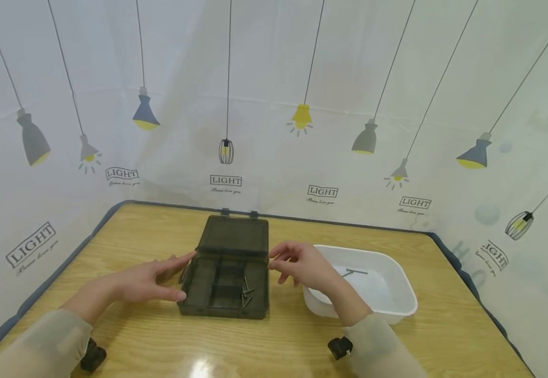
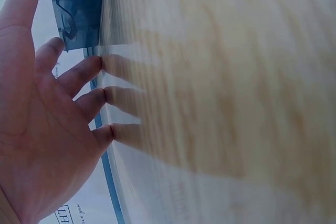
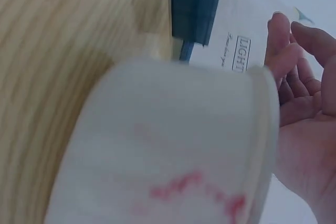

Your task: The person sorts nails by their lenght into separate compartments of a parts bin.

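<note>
A dark translucent compartment box (image 1: 196, 286) stands on the table, its lid (image 1: 234, 234) raised at the back. Several small metal screws or nails (image 1: 247, 295) lie in its right-hand part. My left hand (image 1: 136, 281) rests at the box's left side, thumb against the front left edge; in the left wrist view the hand (image 2: 52, 103) has its fingers spread, fingertips on the tabletop. My right hand (image 1: 309, 265) is by the box's right edge, near the hinge. In the right wrist view its fingers (image 3: 296, 51) are loosely bent, with nothing visible between them.
A white tray (image 1: 408, 294) stands right of the box, under my right forearm, with a few thin metal pieces (image 1: 356, 271) inside. The wooden table (image 1: 151, 341) ends at a dark edge before a white curtain printed with lamps (image 1: 264, 79).
</note>
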`<action>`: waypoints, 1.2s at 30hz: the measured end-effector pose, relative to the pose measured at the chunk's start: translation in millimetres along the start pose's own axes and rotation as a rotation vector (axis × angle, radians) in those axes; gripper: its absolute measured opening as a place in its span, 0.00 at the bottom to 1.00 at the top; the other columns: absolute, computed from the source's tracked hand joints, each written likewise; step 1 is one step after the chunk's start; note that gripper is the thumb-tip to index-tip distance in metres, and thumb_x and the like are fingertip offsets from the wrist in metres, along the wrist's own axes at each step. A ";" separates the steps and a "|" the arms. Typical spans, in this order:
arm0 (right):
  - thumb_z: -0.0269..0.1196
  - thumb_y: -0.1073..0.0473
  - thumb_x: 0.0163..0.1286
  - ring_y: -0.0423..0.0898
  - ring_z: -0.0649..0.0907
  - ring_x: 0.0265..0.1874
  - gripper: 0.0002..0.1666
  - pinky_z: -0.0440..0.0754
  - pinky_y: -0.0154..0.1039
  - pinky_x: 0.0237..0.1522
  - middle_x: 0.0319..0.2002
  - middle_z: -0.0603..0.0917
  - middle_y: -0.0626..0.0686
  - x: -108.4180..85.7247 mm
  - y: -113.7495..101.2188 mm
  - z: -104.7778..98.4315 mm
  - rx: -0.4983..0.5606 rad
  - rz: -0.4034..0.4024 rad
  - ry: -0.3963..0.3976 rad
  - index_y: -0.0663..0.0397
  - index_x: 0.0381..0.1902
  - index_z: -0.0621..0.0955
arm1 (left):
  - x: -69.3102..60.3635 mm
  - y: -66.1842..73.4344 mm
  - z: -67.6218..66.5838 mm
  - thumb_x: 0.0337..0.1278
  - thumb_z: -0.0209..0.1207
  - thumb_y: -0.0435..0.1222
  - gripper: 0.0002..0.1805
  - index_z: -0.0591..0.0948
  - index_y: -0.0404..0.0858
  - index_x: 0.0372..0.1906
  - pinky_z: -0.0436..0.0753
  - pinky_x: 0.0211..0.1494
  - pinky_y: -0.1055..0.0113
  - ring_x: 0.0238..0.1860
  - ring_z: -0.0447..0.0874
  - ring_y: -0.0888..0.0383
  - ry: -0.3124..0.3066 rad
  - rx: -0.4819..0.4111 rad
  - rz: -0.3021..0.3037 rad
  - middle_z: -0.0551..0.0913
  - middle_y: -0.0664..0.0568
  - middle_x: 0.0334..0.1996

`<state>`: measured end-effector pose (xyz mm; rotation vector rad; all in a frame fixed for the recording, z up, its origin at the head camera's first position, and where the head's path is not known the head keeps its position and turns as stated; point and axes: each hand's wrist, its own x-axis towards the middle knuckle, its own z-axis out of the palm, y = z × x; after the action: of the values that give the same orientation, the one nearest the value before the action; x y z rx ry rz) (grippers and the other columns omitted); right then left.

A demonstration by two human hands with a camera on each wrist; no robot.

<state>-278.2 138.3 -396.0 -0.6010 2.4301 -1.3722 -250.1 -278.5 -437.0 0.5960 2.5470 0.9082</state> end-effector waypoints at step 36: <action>0.76 0.60 0.71 0.46 0.80 0.34 0.16 0.79 0.38 0.35 0.41 0.88 0.51 -49.6 102.6 -94.4 -0.178 0.297 0.050 0.54 0.55 0.90 | -1.0 -0.4 0.5 0.71 0.68 0.61 0.54 0.52 0.58 0.92 0.43 0.81 0.17 0.88 0.42 0.26 0.009 0.026 -0.004 0.53 0.38 0.89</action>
<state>-298.5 279.7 -434.4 -0.2305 2.5721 -1.0734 -249.1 -279.0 -437.5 0.5957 2.5708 0.8793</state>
